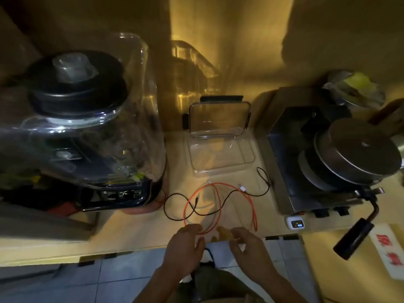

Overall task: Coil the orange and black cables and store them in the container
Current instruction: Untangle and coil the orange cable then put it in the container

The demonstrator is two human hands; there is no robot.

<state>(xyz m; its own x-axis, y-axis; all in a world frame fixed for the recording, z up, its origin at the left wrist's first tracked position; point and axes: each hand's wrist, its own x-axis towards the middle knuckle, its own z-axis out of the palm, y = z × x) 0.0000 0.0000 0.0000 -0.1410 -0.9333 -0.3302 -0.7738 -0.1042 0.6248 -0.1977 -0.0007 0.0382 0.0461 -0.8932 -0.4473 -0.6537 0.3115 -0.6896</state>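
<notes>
An orange cable (253,212) lies in loose loops on the wooden counter, crossed by a thin black cable (227,199) that runs from the left toward the right machine. A clear plastic container (220,157) stands open behind them, its lid (218,118) propped upright against the wall. At the counter's front edge my left hand (182,248) has its fingers curled around the near loop of the orange cable. My right hand (249,243) pinches the orange cable's near end between thumb and fingers. A silver connector (242,187) lies near the middle.
A large blender (87,119) under a clear cover fills the left side. A steel machine (323,162) with a round lid and black handle (354,239) stands right. A small white device (295,223) sits at its front. Tiled floor lies below the counter edge.
</notes>
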